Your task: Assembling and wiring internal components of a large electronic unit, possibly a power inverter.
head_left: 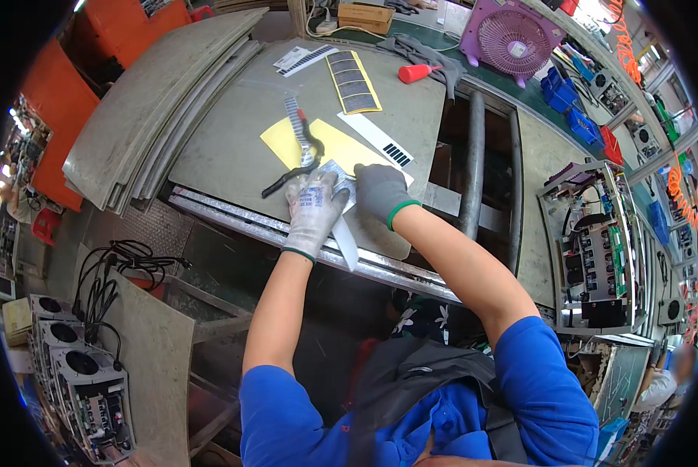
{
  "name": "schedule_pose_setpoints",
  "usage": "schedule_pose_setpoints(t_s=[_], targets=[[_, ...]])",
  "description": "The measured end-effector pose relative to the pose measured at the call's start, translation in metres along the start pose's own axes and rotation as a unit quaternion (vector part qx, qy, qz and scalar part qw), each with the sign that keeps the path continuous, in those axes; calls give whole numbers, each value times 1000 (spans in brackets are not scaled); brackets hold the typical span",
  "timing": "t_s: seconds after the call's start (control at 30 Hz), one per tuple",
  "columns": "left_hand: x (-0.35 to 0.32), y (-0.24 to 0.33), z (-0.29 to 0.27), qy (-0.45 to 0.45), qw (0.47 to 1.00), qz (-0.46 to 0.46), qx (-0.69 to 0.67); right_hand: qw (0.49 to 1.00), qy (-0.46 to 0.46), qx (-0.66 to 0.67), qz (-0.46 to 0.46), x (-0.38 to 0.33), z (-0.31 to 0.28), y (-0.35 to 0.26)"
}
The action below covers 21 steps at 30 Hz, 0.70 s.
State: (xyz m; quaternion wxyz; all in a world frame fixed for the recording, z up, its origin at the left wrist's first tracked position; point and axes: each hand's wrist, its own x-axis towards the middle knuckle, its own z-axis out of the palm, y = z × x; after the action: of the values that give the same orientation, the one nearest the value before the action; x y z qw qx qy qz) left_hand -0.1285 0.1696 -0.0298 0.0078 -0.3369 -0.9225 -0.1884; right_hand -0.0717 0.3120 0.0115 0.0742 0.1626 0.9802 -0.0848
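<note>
My left hand (311, 208), in a whitish glove, bends over a silvery label strip (346, 243) whose pale end hangs over the table's front edge. Close beside it my right hand (381, 191), in a dark grey glove, has its fingers curled at the strip; its fingertips are partly hidden. Under both hands lies a yellow backing sheet (283, 138). A black curved tool or cord with a red tip (314, 145) lies against the left fingers, across a narrow ruled silver strip (292, 109). To the right is a white sheet with black labels (378, 138).
Farther back lie a yellow-edged sheet of dark labels (353, 82), a red bottle (416, 73) and a grey glove (430, 54). Stacked boards (162, 93) stand left. A purple fan (512, 43), metal rails (473, 163) and an opened electronic unit (598, 249) are on the right.
</note>
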Motion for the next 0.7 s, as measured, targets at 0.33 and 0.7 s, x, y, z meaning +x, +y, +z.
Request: schedule_pose_setpoints(t_s=[0.33,0.7], targets=[[11,-4,10,41,995,-56,-72,999,46,23,-4,3,13,3],[24,12,21,75,993,-77,53,984,140,114,2,4,37,12]])
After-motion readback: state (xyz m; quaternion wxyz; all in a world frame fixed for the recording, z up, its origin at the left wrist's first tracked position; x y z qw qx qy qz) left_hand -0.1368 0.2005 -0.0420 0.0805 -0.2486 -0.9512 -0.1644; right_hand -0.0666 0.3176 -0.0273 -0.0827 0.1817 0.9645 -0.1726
